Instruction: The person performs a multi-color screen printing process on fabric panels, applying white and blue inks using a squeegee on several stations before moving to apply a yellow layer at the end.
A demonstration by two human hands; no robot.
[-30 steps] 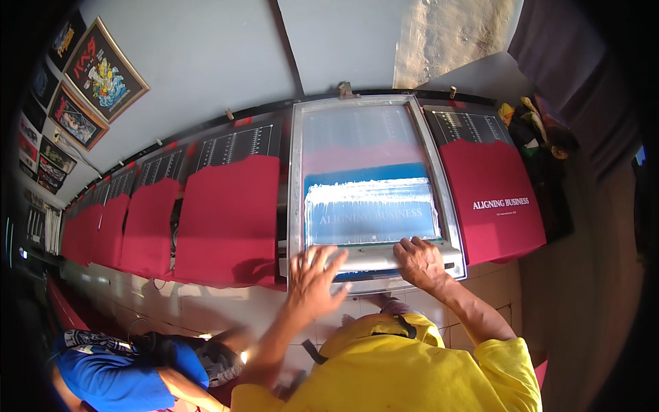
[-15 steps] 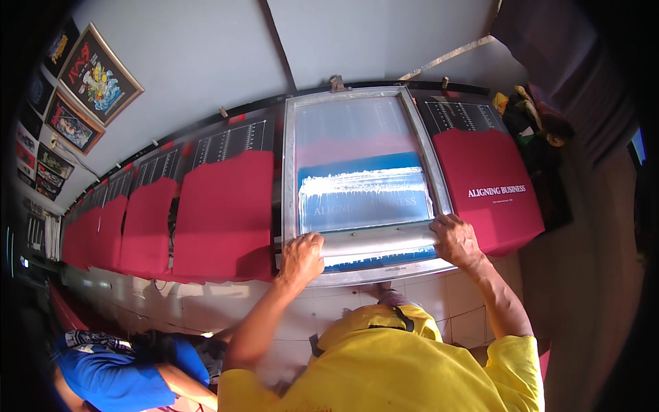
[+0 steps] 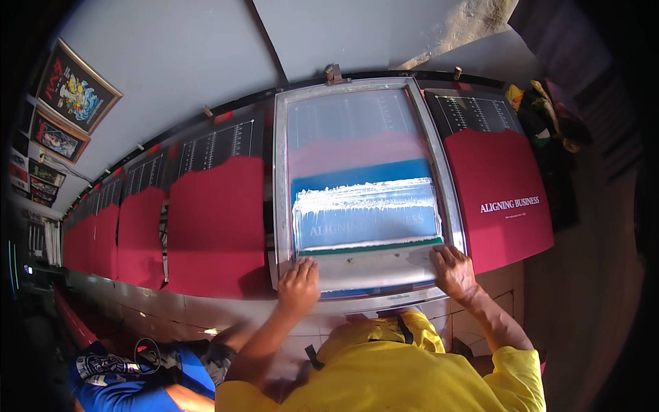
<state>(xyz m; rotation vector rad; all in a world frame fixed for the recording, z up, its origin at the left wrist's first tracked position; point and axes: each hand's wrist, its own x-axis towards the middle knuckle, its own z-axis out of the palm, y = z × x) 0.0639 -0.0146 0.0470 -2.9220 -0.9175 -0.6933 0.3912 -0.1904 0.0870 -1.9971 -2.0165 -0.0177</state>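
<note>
My left hand (image 3: 298, 285) and my right hand (image 3: 453, 273) grip the two ends of a wide metal squeegee (image 3: 374, 269). Its green blade (image 3: 374, 246) faces the far side, with white ink along it. Beneath lies a screen-printing frame (image 3: 449, 185) with a metal rim and blue-coated mesh (image 3: 357, 169). A thick band of white ink (image 3: 364, 196) crosses the mesh beyond the squeegee, and faint lettering shows between them. Dark red fabric is visible through the far part of the mesh. The squeegee partly covers the near end of the mesh.
Dark red shirts (image 3: 216, 226) lie on boards in a row to the left. Another red shirt (image 3: 504, 206) with white print lies to the right. A hinge clamp (image 3: 334, 74) stands behind the frame. At lower left sits a person in a blue shirt (image 3: 137, 388).
The squeegee has tilted, so its green blade now shows on the far side and its body covers more of the near mesh. The view has shifted slightly; both hands keep their grip.
</note>
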